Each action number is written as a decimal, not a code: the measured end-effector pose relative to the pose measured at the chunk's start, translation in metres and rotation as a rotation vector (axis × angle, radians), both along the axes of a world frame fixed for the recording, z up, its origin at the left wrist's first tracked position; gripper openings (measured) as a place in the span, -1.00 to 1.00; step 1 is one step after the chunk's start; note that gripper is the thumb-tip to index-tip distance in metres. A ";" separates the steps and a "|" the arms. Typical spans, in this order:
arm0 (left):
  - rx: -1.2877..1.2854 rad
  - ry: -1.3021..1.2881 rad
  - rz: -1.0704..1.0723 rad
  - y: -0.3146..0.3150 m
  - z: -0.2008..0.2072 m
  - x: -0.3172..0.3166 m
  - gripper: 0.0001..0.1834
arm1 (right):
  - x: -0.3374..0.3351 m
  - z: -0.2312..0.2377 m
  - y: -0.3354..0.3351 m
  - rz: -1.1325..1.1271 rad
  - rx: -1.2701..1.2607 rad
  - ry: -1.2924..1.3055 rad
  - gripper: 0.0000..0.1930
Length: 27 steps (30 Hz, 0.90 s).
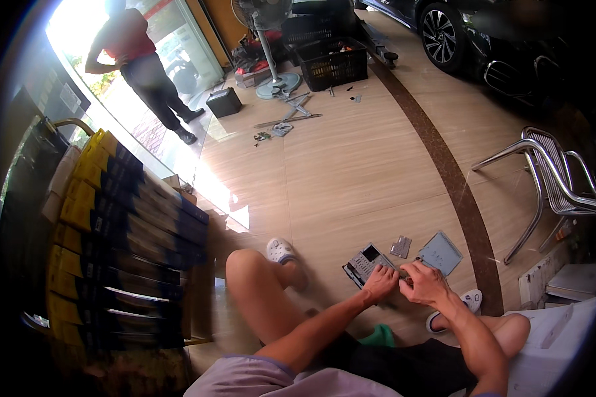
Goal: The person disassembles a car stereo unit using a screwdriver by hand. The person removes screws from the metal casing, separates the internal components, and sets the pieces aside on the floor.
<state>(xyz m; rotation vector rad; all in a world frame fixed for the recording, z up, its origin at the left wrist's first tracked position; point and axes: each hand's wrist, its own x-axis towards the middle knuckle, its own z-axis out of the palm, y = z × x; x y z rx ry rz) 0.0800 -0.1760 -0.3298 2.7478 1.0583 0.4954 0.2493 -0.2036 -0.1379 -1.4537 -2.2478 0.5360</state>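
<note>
My left hand (380, 283) is closed, with its fingers curled at the lower right corner of a grey, box-like unit (362, 266) that has a black square on top. Close beside it, my right hand (426, 284) is closed in a pinch. Between the two hands is something small, mostly hidden by the fingers. Just beyond them lies a small grey plate (400, 247) on the floor. A flat blue-grey panel (442, 252) rests beyond my right hand, partly covered by it.
Stacked yellow-and-blue boxes (79, 228) stand at left, a metal chair (553, 169) at right. Farther off are a black crate (334, 66), fan (266, 46), scissor jack (295, 106), black battery (224, 102), parked car (467, 46) and a standing person (146, 73). Green cloth (379, 335) lies below my hands.
</note>
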 end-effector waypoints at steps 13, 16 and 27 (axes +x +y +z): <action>-0.039 0.146 -0.040 0.003 0.004 0.003 -0.82 | -0.002 -0.001 0.003 0.036 0.005 -0.010 -0.81; 0.001 0.110 -0.027 0.003 0.004 0.003 -0.82 | -0.002 -0.002 0.003 0.025 0.084 0.045 -0.82; 0.044 0.094 -0.014 0.003 0.008 0.003 -0.82 | 0.001 -0.003 0.002 -0.002 0.064 0.021 -0.83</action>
